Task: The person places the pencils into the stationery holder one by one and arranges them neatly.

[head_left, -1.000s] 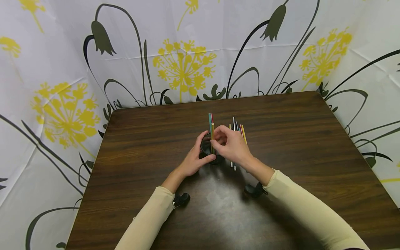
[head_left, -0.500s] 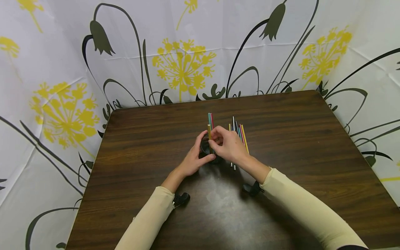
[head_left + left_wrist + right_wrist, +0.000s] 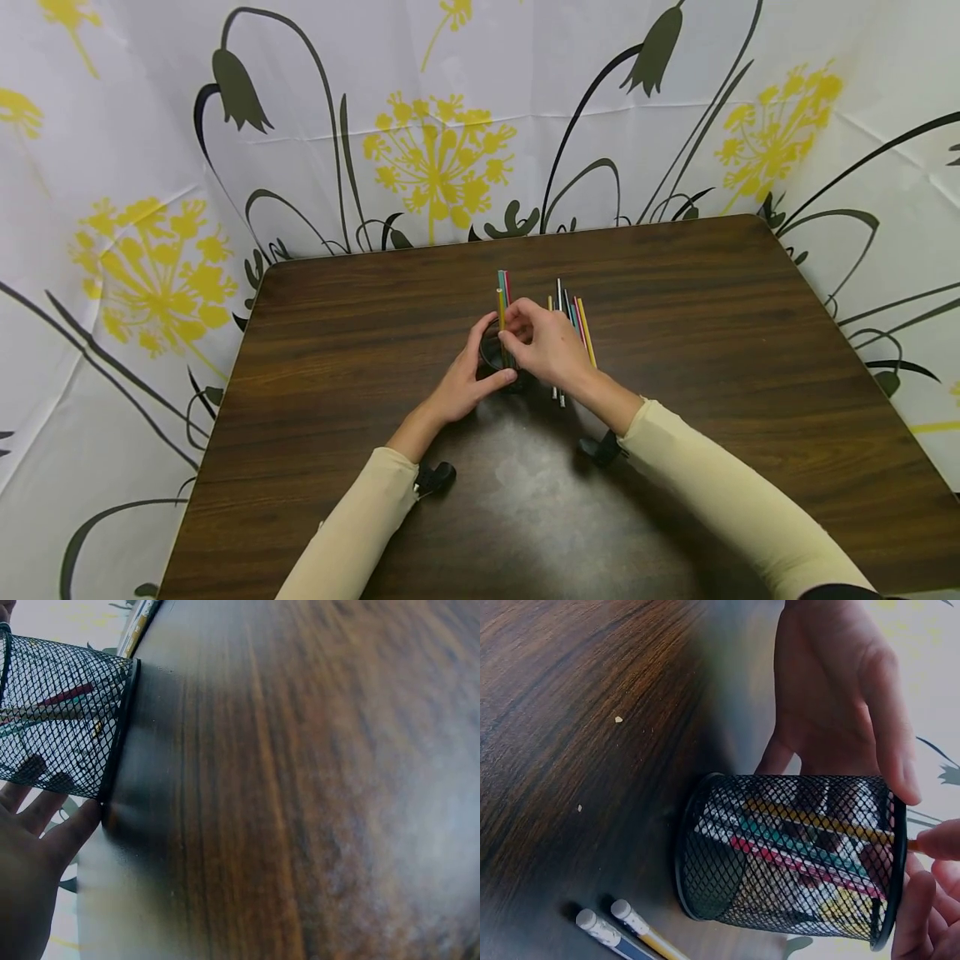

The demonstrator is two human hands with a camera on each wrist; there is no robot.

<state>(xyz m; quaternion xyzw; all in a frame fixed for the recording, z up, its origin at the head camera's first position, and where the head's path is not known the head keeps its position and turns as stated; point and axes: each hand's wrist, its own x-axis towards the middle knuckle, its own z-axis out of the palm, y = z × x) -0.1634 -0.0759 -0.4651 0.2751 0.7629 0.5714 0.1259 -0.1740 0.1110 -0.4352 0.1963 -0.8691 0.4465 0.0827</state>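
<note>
We see the top of the yellow pencil (image 3: pixel 500 312) nearer nine o'clock than a second ago, its shaft inside the mesh cup (image 3: pixel 712 877) our left hand (image 3: pixel 459 389) grips: housed but not freed, as our right hand (image 3: pixel 552 343) pinches it.

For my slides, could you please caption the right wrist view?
Left hand holds a mesh cup; right hand pinches a yellow pencil.

Black wire-mesh cup (image 3: pixel 787 859) standing upright on the table (image 3: pixel 360 333), left hand (image 3: pixel 459 389) curved round it, teal and red pencils (image 3: pixel 802 865) leaning inside, yellow pencil (image 3: pixel 501 307) pinched in the right hand (image 3: pixel 551 346), its lower part inside the cup, loose pencils (image 3: pixel 579 321) lying close together just right of the cup
</note>
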